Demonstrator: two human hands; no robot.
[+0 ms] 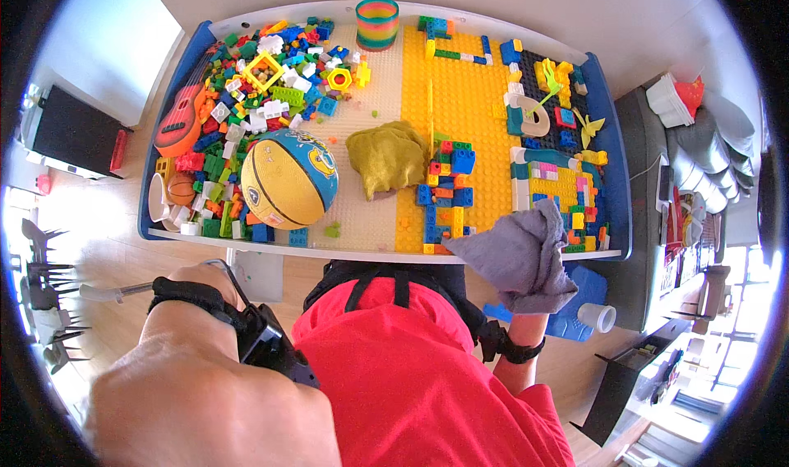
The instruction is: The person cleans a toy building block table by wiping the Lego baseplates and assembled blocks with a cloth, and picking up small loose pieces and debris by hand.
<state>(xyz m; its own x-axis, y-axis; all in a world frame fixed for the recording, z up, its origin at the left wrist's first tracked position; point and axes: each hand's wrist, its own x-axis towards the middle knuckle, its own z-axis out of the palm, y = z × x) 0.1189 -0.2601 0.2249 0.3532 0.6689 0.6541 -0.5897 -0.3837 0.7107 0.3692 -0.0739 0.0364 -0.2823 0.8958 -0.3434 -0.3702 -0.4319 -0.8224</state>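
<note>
Near the table's front left edge is my left hand [206, 277], seen from behind; its fingers are hidden, so its hold cannot be told. A pale handle with a metal shaft [114, 292] juts out left of that wrist. My right hand [531, 320] holds a grey cloth [524, 251], which covers its fingers and overlaps the front right edge of the play table [382, 255]. On the table, a yellow and blue basketball [290, 177] sits beside loose bricks [246, 106]. Right of the ball lies a crumpled olive-gold cloth [388, 155], next to a yellow baseplate [487, 109].
A red toy guitar [185, 115] lies at the table's left end, and a striped spring toy [377, 24] stands at the back. Built bricks [444, 195] rise near the middle and right. A blue plastic item [564, 319] and white cup [596, 317] are below the right edge.
</note>
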